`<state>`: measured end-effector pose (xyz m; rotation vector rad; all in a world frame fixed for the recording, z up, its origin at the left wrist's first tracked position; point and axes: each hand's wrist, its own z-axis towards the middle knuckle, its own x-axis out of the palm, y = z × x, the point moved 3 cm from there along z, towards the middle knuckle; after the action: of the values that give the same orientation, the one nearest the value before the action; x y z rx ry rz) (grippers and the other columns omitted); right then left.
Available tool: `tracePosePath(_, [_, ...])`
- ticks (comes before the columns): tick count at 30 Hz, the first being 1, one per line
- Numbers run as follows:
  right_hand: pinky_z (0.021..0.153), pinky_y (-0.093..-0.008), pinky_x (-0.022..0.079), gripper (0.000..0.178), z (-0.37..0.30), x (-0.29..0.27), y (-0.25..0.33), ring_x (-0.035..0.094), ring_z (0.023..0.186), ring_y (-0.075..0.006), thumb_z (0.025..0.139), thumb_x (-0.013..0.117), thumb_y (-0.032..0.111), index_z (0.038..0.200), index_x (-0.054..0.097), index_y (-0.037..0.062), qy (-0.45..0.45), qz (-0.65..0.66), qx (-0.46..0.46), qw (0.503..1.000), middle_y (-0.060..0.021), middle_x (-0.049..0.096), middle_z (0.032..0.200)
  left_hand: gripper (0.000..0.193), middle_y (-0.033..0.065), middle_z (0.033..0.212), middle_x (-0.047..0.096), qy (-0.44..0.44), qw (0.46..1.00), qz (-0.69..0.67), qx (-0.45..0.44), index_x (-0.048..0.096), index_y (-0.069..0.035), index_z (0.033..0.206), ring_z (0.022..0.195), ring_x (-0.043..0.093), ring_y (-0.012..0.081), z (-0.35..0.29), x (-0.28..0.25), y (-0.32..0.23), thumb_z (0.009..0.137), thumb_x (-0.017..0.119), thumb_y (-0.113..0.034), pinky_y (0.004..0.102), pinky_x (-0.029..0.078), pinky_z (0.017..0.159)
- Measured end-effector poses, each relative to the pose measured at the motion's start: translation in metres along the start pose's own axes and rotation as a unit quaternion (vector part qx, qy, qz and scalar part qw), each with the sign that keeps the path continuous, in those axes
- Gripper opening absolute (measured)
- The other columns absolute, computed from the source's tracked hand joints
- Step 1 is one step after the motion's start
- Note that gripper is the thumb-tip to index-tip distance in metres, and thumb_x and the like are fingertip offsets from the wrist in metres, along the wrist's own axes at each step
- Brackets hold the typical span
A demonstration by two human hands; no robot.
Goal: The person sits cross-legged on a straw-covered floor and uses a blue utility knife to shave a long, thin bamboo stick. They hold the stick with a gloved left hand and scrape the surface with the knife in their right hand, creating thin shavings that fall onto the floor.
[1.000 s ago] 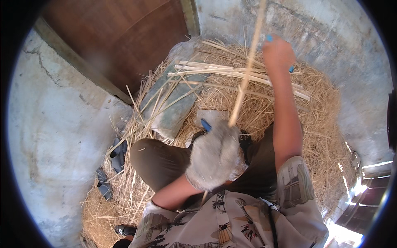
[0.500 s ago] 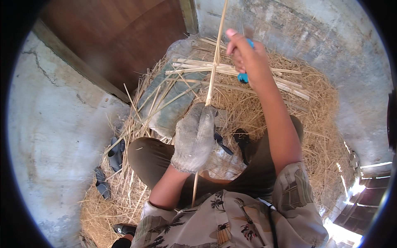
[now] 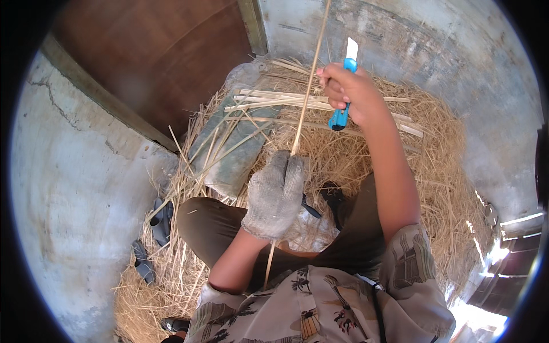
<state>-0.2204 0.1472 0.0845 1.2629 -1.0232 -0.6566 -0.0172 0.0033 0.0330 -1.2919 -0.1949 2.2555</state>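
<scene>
My left hand [image 3: 275, 194], in a grey knitted glove, is closed around a long, thin pale strip [image 3: 310, 86] that looks like split bamboo. The strip runs up and slightly right past the top of the view, and its lower end comes out below the glove toward my shirt. My bare right hand [image 3: 355, 92] grips a blue utility knife [image 3: 339, 118] just right of the strip. Its wide blade [image 3: 351, 49] is out and points upward, apart from the strip. Part of the knife's handle is hidden by my fingers.
Several split strips [image 3: 269, 99] lie in a bundle beyond my hands. Curly shavings [image 3: 440, 148] cover the floor around my crossed legs. A grey-green sack [image 3: 231, 163] lies to the left. Dark shoes [image 3: 162, 220] stand by the wall [image 3: 86, 200], near a brown door [image 3: 154, 63].
My right hand has turned, and the knife's blade now shows upright above it. The strip leans further right at its top, and my left hand has shifted slightly right in view.
</scene>
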Motion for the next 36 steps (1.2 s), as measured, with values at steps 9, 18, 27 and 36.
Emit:
tracePosePath(9, [0.042, -0.0268, 0.029, 0.014, 0.008, -0.073, 0.024, 0.033, 0.043, -0.0064, 0.092, 0.069, 0.016, 0.095, 0.07, 0.0021, -0.215, 0.11, -0.108, 0.964, 0.0068, 0.038, 0.052, 0.023, 0.0258, 0.089, 0.065, 0.027, 0.996, -0.066, -0.061, 0.062, 0.005, 0.114, 0.067, 0.066, 0.0382, 0.008, 0.012, -0.001, 0.098, 0.059, -0.011, 0.0495, 0.052, 0.061])
tracePosePath(18, [0.058, -0.0412, 0.053, 0.022, -0.004, -0.022, 0.009, 0.067, 0.059, -0.0296, 0.089, 0.069, 0.026, 0.102, 0.08, 0.0117, -0.21, -0.553, -0.343, 0.73, -0.0117, 0.07, 0.068, 0.036, 0.0063, 0.061, 0.06, 0.061, 0.859, -0.367, -0.352, 0.065, 0.0, 0.12, 0.056, 0.058, 0.0161, 0.012, 0.008, -0.006, 0.109, 0.049, -0.03, 0.0329, 0.046, 0.056])
tracePosePath(27, [0.056, -0.0428, 0.053, 0.013, -0.005, 0.012, -0.012, 0.067, 0.057, -0.0319, 0.08, 0.071, 0.022, 0.087, 0.077, 0.0133, -0.141, -0.619, -0.344, 0.692, -0.0116, 0.068, 0.065, 0.039, 0.0043, 0.063, 0.057, 0.056, 0.87, -0.352, -0.34, 0.065, 0.001, 0.123, 0.057, 0.056, 0.0127, 0.017, -0.004, -0.012, 0.109, 0.048, -0.032, 0.0313, 0.046, 0.057])
tracePosePath(36, [0.051, -0.0447, 0.05, 0.02, -0.006, 0.014, -0.011, 0.063, 0.052, -0.0347, 0.093, 0.065, 0.024, 0.082, 0.075, 0.011, -0.193, -0.598, -0.35, 0.694, -0.0141, 0.064, 0.06, 0.039, 0.0059, 0.064, 0.058, 0.048, 0.868, -0.345, -0.353, 0.065, 0.001, 0.122, 0.058, 0.058, 0.0153, 0.011, 0.002, -0.01, 0.108, 0.048, -0.032, 0.0336, 0.047, 0.058])
